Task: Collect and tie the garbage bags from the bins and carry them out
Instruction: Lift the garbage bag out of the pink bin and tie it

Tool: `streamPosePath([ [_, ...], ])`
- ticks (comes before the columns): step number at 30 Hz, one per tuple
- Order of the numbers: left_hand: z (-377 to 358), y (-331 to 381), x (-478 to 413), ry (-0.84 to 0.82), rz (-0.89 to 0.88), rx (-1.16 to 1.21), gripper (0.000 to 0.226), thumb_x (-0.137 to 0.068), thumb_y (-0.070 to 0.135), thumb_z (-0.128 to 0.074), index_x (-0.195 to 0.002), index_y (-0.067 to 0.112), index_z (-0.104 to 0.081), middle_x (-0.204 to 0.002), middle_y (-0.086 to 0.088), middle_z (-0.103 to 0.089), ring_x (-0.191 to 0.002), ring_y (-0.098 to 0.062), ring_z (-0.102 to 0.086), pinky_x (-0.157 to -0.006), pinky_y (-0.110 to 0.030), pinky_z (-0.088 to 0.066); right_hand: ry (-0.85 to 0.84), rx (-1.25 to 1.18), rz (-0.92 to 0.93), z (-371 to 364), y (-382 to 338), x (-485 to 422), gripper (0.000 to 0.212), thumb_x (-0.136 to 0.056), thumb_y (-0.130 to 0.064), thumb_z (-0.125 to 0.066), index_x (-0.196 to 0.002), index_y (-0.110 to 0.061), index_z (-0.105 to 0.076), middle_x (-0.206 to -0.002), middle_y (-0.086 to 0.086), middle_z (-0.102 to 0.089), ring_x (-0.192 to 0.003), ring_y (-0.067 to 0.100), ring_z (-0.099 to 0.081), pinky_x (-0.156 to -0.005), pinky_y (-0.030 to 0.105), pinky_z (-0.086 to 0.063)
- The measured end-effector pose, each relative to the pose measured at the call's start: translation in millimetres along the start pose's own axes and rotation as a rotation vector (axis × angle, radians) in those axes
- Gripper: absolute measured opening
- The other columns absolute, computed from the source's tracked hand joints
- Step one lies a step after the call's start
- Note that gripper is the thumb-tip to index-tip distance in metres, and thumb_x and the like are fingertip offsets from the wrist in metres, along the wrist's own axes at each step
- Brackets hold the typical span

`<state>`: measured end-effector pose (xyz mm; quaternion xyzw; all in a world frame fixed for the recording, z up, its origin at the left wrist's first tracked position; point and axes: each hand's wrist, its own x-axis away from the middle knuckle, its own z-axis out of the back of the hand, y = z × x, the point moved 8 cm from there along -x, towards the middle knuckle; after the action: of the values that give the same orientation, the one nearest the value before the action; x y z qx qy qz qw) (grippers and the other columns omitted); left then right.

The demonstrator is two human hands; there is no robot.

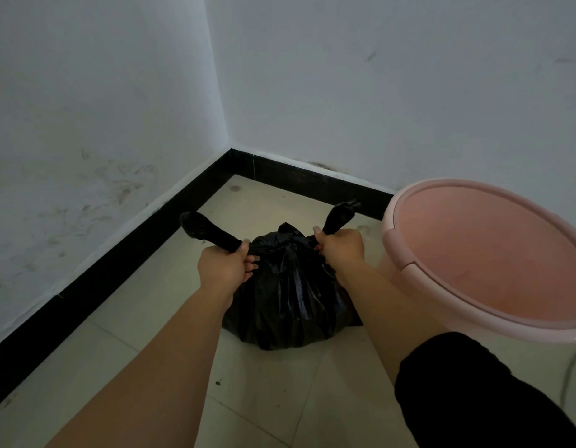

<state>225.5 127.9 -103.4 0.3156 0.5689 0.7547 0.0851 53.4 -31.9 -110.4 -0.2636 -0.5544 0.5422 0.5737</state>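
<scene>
A full black garbage bag (289,302) sits on the tiled floor in a room corner. Its top is gathered into a knot between two twisted ends. My left hand (223,265) is closed around the left end, which sticks out up and to the left. My right hand (340,247) grips the right end, which points up past my knuckles. The two hands are pulled apart on either side of the knot. A pink bin (487,257) with its lid closed stands right of the bag, close to my right forearm.
White walls with a black skirting board (118,253) meet in the corner just behind the bag. A thin white cable (569,370) hangs below the bin at the right edge. Pale floor tiles (257,399) stretch toward me between my arms.
</scene>
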Motion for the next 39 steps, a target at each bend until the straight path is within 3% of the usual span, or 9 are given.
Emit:
streamPosePath([
  [7,23,3,-3,0.088,-0.017,-0.140,0.025,-0.095,0.018,-0.058,-0.074,0.005,-0.060,-0.064,-0.006,-0.064,-0.048,-0.011,-0.058,-0.037,-0.013,-0.045,0.115,0.211,0.046,16,-3,-4,0.033,-0.091,-0.026,-0.064,-0.069,-0.001,-0.062,-0.076,0.015,-0.064,-0.072,0.023,-0.059,-0.065,0.027,-0.043],
  [11,24,0,1,0.050,0.005,-0.192,0.032,-0.097,0.018,-0.055,-0.068,0.005,-0.058,-0.062,-0.007,-0.059,-0.047,-0.014,-0.055,-0.034,-0.012,-0.042,0.126,0.256,0.077,20,-3,0,0.033,-0.093,-0.024,-0.062,-0.067,-0.002,-0.060,-0.067,0.008,-0.056,-0.072,0.022,-0.056,-0.052,0.025,-0.036],
  [17,16,27,0,-0.096,-0.112,-0.170,0.027,-0.098,0.032,-0.051,-0.089,0.011,-0.065,-0.086,-0.002,-0.067,-0.081,-0.014,-0.063,-0.081,-0.031,-0.053,0.002,0.168,0.279,6,-44,11,0.029,-0.093,-0.026,-0.062,-0.088,0.001,-0.071,-0.078,0.012,-0.071,-0.074,0.023,-0.068,-0.076,0.037,-0.057],
  [20,-7,47,6,-0.237,-0.182,-0.054,0.031,-0.099,0.030,-0.050,-0.096,0.004,-0.067,-0.094,-0.007,-0.073,-0.086,-0.014,-0.070,-0.074,-0.019,-0.056,-0.100,0.182,0.378,-9,-69,23,0.019,-0.090,-0.023,-0.067,-0.086,-0.005,-0.071,-0.067,0.001,-0.065,-0.058,0.011,-0.062,-0.068,0.027,-0.057],
  [23,-14,55,9,-0.260,-0.252,-0.126,0.031,-0.092,0.033,-0.062,-0.097,0.004,-0.071,-0.092,-0.007,-0.075,-0.086,-0.016,-0.072,-0.082,-0.027,-0.056,-0.123,0.205,0.431,-10,-81,27,0.018,-0.089,-0.023,-0.068,-0.085,-0.005,-0.071,-0.069,0.001,-0.067,-0.057,0.010,-0.061,-0.073,0.033,-0.059],
  [26,-17,51,13,-0.273,-0.277,-0.165,0.014,-0.083,0.009,-0.073,-0.095,0.003,-0.072,-0.084,-0.006,-0.073,-0.072,-0.009,-0.070,-0.065,-0.013,-0.053,-0.157,0.290,0.443,-11,-78,29,0.031,-0.092,-0.029,-0.063,-0.084,0.000,-0.072,-0.070,0.011,-0.069,-0.060,0.018,-0.064,-0.071,0.036,-0.059],
  [29,-25,47,13,-0.276,-0.290,-0.174,0.015,-0.083,-0.003,-0.068,-0.096,0.004,-0.072,-0.085,-0.005,-0.071,-0.075,-0.011,-0.067,-0.060,-0.004,-0.049,-0.143,0.356,0.501,-10,-84,35,0.036,-0.091,-0.026,-0.062,-0.075,0.006,-0.065,-0.060,0.010,-0.059,-0.052,0.014,-0.051,-0.053,0.023,-0.043],
  [33,-40,49,14,-0.300,-0.368,-0.212,0.013,-0.086,-0.002,-0.065,-0.094,0.007,-0.072,-0.085,-0.003,-0.071,-0.076,-0.010,-0.066,-0.064,-0.005,-0.049,-0.170,0.207,0.440,-10,-91,28,0.032,-0.087,-0.020,-0.062,-0.079,0.011,-0.059,-0.067,0.011,-0.053,-0.061,0.018,-0.048,-0.060,0.029,-0.040],
  [39,-58,45,20,-0.358,-0.435,-0.259,0.009,-0.088,0.001,-0.064,-0.093,0.005,-0.072,-0.074,0.006,-0.067,-0.063,0.004,-0.062,-0.064,-0.004,-0.046,-0.359,0.048,0.349,-16,-92,31,0.004,-0.074,-0.007,-0.059,-0.071,-0.006,-0.057,-0.073,0.012,-0.052,-0.067,0.020,-0.047,-0.058,0.030,-0.038],
])
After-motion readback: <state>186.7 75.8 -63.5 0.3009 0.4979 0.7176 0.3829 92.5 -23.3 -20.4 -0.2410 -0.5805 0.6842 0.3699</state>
